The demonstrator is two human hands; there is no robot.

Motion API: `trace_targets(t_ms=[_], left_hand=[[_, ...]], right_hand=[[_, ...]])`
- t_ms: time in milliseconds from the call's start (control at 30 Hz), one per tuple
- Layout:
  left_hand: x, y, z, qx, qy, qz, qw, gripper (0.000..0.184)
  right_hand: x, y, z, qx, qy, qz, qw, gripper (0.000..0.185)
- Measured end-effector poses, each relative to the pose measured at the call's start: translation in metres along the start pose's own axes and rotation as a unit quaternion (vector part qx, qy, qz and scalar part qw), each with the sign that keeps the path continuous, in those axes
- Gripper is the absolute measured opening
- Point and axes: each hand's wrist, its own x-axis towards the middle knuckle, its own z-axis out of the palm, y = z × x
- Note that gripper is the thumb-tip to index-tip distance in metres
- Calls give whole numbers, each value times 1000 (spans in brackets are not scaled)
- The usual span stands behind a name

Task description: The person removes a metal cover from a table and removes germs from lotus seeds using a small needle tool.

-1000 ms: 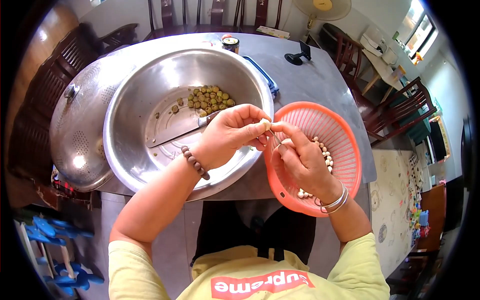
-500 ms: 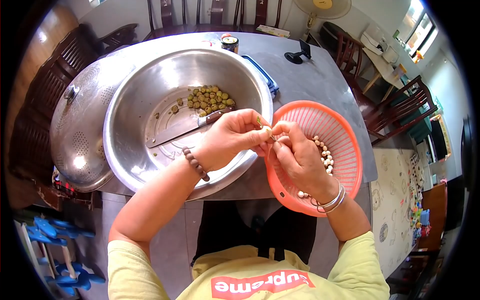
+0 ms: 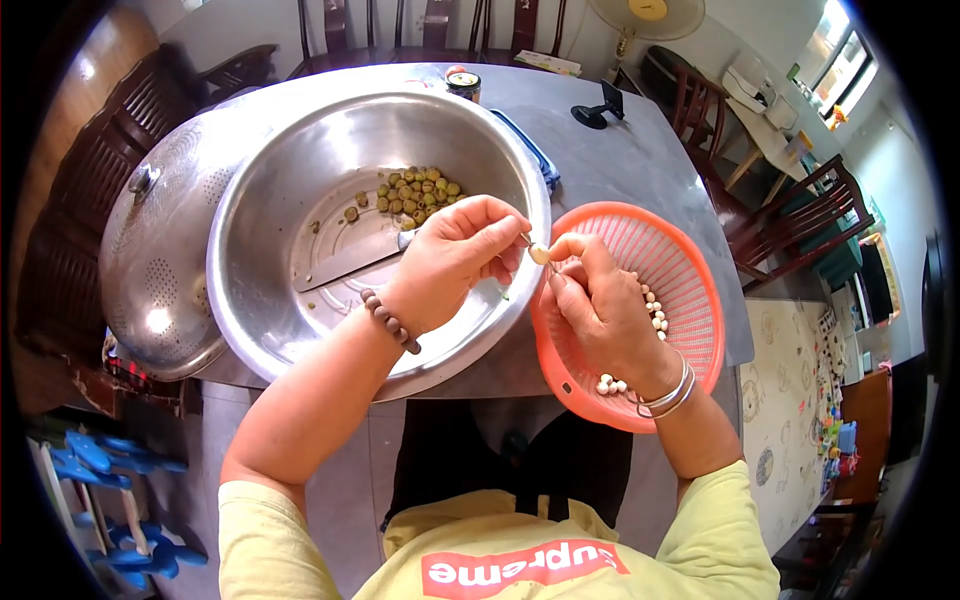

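A pale peeled lotus seed (image 3: 540, 254) is between my hands, above the gap where the basin and basket meet. My left hand (image 3: 462, 250) pinches at its upper left, on a thin sliver too small to name. The index fingertip of my right hand (image 3: 592, 300) touches the seed's right side, with the thumb curled just below. A tiny green bit (image 3: 506, 294) shows below my left fingers. Beneath my left hand, the steel basin (image 3: 375, 118) holds green lotus seeds (image 3: 414, 194) and a cleaver (image 3: 350, 262). Peeled seeds (image 3: 652, 308) lie in the orange basket (image 3: 690, 270) under my right hand.
A perforated steel lid (image 3: 150, 250) leans by the basin's left side. Behind the basin are a small jar (image 3: 463, 86) and a blue tray (image 3: 535, 150). A black stand (image 3: 598, 108) occupies the grey table (image 3: 570, 178). Wooden chairs (image 3: 815, 205) surround it.
My hands have drawn slightly apart, and the pale seed now shows between them. The green bit at my left fingertips now appears lower. My left hand has shifted slightly left.
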Motion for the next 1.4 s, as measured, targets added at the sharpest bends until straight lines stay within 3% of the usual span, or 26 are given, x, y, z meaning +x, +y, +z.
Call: trace_targets(t_ms=[133, 267, 367, 400, 500, 600, 833, 967, 1200, 1400], left_hand=[[3, 4, 0, 46, 25, 13, 999, 17], [6, 0, -10, 0, 129, -9, 992, 24], [3, 2, -4, 50, 89, -89, 991, 18], [3, 0, -3, -5, 21, -87, 996, 21], [1, 0, 4, -49, -50, -67, 995, 22], [3, -6, -3, -11, -27, -53, 998, 19], [0, -6, -4, -28, 7, -15, 999, 17], [-1, -5, -5, -30, 9, -15, 999, 16], [4, 4, -5, -37, 5, -42, 998, 19], [2, 2, -8, -100, -14, -65, 993, 19]], right_hand=[[-2, 5, 0, -7, -7, -13, 1000, 20], [-1, 6, -3, -16, -7, -18, 1000, 21], [4, 6, -1, -9, 4, -27, 1000, 21], [5, 6, -1, -9, 7, -28, 1000, 21], [7, 6, 0, -31, 20, -13, 999, 21], [7, 9, 4, -41, 27, -47, 998, 21], [7, 0, 2, 4, -22, 19, 1000, 26], [5, 2, -3, 54, -63, 30, 996, 39], [2, -6, -9, 49, -88, -4, 995, 42], [0, -11, -11, 105, -88, 77, 988, 44]])
